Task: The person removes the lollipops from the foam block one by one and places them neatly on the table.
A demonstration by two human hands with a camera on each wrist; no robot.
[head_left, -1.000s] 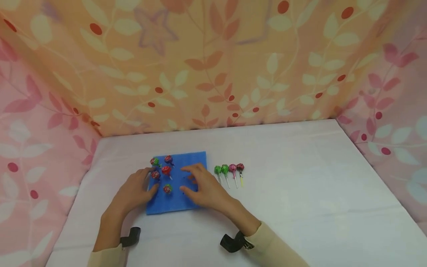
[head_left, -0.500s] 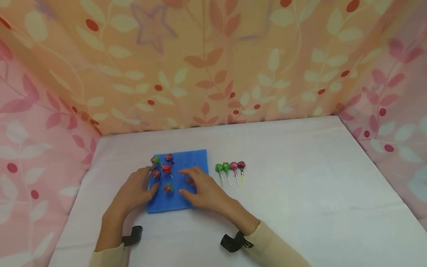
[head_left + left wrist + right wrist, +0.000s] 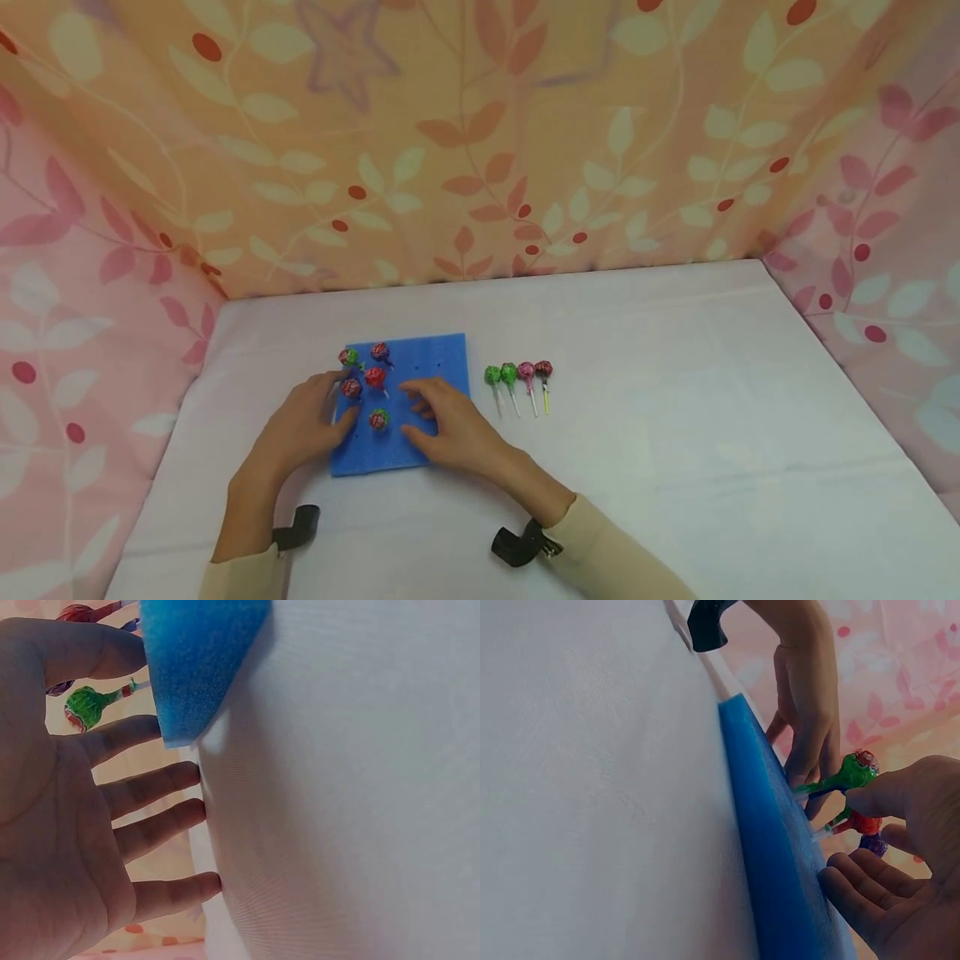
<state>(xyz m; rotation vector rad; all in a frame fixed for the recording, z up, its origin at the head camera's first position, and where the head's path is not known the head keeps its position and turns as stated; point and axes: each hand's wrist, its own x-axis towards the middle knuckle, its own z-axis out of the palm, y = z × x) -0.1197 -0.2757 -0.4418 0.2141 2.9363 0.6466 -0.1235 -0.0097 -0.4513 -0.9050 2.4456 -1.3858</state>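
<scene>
A blue foam board (image 3: 442, 348) lies on the white table with several wrapped lollipops stuck upright in it, among them a red one (image 3: 376, 377) and a green-and-red one (image 3: 378, 419). At the board's left edge is my left hand (image 3: 303, 421). Its fingers are spread; thumb and index finger touch the board in the left wrist view. Over the right part of the board hovers my right hand (image 3: 468, 433), fingers loosely bent with nothing between them. In the right wrist view its thumb (image 3: 877, 793) overlaps a green lollipop (image 3: 853, 772); the head view shows them apart.
Right of the board, several lollipops lie in a row, from a green one (image 3: 492, 375) to a dark red one (image 3: 543, 369) with a yellow stick. Small holes (image 3: 417, 367) dot the board. A patterned curtain (image 3: 480, 150) rises behind the table.
The head view has shifted slightly. My right hand has drifted a little to the left over the board; my left hand stays at its edge. The lollipops keep their places.
</scene>
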